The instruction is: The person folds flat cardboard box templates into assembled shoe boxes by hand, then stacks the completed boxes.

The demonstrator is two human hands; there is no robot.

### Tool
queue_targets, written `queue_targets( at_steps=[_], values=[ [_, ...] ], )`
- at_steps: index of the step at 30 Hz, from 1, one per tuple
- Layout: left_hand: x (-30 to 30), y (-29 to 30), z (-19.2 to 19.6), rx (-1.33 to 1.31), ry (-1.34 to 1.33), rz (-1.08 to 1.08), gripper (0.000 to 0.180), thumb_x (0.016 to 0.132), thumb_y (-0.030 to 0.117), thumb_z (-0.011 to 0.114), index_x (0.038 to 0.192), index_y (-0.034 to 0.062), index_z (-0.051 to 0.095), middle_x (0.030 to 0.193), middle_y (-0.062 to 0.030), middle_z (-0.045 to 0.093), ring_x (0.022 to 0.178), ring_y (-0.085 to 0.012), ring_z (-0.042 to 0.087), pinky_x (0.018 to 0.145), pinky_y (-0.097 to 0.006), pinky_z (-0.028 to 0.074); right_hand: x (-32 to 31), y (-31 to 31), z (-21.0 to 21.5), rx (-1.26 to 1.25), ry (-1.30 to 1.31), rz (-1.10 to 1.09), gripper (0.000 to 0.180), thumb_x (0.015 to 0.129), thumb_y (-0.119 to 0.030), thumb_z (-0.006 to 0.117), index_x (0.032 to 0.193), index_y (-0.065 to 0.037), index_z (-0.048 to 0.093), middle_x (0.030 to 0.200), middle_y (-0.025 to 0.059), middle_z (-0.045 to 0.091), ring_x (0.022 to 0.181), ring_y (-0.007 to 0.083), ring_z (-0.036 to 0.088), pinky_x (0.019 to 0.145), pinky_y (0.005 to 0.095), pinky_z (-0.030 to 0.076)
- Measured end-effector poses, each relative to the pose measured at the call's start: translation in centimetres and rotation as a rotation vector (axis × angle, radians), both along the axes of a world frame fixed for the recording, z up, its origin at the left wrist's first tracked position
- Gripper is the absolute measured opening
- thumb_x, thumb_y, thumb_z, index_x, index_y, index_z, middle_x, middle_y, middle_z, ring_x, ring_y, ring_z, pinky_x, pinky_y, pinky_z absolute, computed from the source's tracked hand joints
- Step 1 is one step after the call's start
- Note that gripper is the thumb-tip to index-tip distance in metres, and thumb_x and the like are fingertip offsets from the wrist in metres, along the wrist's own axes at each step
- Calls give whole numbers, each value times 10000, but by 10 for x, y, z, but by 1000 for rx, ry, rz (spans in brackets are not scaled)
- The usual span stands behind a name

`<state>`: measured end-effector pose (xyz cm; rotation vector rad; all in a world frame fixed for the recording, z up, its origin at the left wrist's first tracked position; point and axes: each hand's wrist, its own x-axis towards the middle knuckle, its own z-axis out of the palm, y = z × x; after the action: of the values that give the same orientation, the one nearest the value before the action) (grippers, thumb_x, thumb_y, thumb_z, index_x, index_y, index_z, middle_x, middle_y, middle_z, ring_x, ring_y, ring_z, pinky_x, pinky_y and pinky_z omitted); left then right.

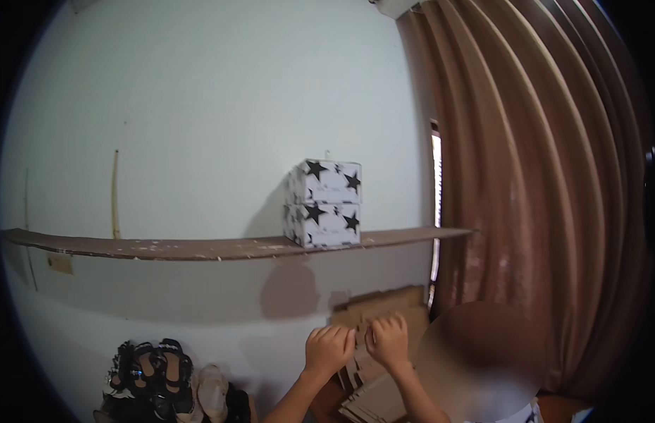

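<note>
My left hand (331,348) is raised low in the middle of the view, its fingers curled into a loose fist. Just to its right is my right hand (387,341), also closed, with a small gap between the two. I see nothing held in either hand. Behind them, flattened brown cardboard (405,302) leans near the wall's corner. Above and apart from the hands, two white boxes with black stars, an upper box (331,182) and a lower box (331,225), are stacked on a brown wall shelf (179,249).
Several shoes (158,366) are gathered at the lower left by the wall. A brown curtain (510,176) hangs along the right side. At the lower right, close to my right forearm, another person's blurred head (482,352) appears.
</note>
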<state>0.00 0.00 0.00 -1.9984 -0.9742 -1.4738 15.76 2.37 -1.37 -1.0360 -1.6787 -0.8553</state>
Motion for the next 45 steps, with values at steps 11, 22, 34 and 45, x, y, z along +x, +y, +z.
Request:
queue_targets(
  at_steps=[11, 22, 34, 45],
  values=[
    [63, -137, -207, -561, 344, -394, 248, 857, 252, 509, 712, 82, 616, 700, -82, 624, 682, -254, 614, 655, -391, 463, 29, -206, -237, -518, 215, -495, 88, 730, -171, 583, 733, -90, 615, 683, 91, 627, 687, 254, 602, 875, 465, 396],
    [143, -258, -277, -655, 494, -770, 185, 809, 223, 566, 908, 73, 614, 888, -87, 624, 809, -257, 606, 716, -384, 462, 94, -370, -298, -669, 459, -767, 126, 717, -171, 612, 798, -83, 652, 741, 90, 621, 749, 270, 585, 834, 433, 391],
    [235, -295, -343, -554, 535, -777, 492, 752, 155, 587, 1222, 56, 486, 1257, -216, 427, 1177, -365, 404, 996, -465, 304, 192, -388, -362, -693, 1136, -706, 283, 807, -263, 563, 878, -10, 670, 922, 186, 611, 895, 340, 559, 793, 399, 443],
    [237, -271, -313, -482, 464, -715, 684, 715, 175, 645, 1327, 49, 369, 1396, -229, 260, 1257, -391, 321, 1006, -516, 285, 178, -371, -303, -348, 1071, -463, 218, 762, -233, 690, 828, -31, 640, 1104, 169, 493, 1074, 317, 436, 938, 401, 341]
  ],
)
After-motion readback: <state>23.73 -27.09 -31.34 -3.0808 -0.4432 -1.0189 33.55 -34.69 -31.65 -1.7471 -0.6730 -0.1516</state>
